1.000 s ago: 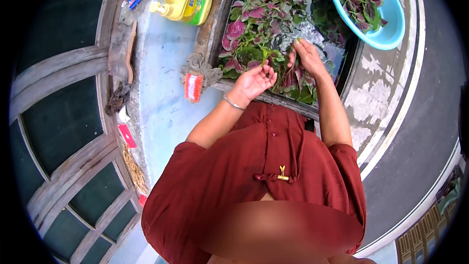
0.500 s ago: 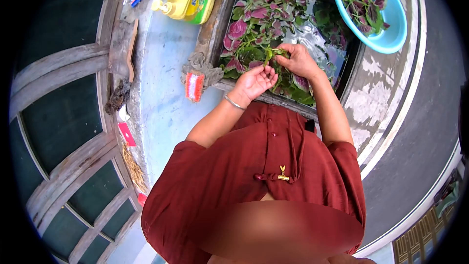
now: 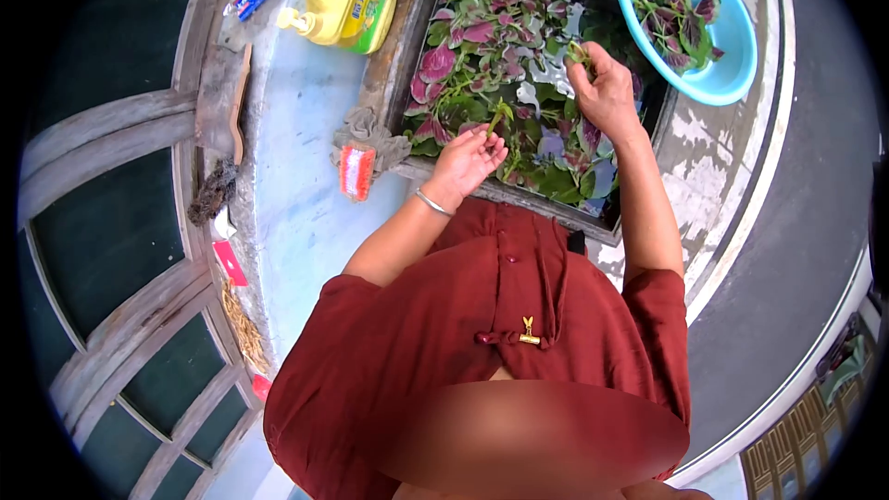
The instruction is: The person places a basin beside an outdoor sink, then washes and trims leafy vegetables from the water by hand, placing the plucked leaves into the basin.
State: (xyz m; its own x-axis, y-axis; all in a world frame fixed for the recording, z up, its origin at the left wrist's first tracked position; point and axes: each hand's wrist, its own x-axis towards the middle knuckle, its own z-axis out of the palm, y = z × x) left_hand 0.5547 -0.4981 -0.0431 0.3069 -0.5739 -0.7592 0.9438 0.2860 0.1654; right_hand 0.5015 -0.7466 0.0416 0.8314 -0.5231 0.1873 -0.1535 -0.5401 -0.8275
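Red-and-green leaves (image 3: 477,32) crowd the water in the sink (image 3: 556,206), matted most thickly toward its left side. Over the near part of the sink, the left hand (image 3: 472,162) pinches a slim green sprig (image 3: 501,116) between thumb and fingertips, its other fingers loosely curled. The right hand (image 3: 607,93) hangs over the sink's right half, thumb and fingers pressed together on a tuft of greens (image 3: 580,54) that they partly hide. From where I stand, the step in hand looks like picking over stems piece by piece, and the next move seems to call for a light pinch, since the stems look tender. At the sink's far right corner, a light-blue bowl (image 3: 736,46) holds leafy stalks (image 3: 681,23); outside the sink's left rim are a yellow bottle (image 3: 347,0) and, nearer, a crumpled grey cloth (image 3: 370,134) with a red-and-white brush (image 3: 356,172).
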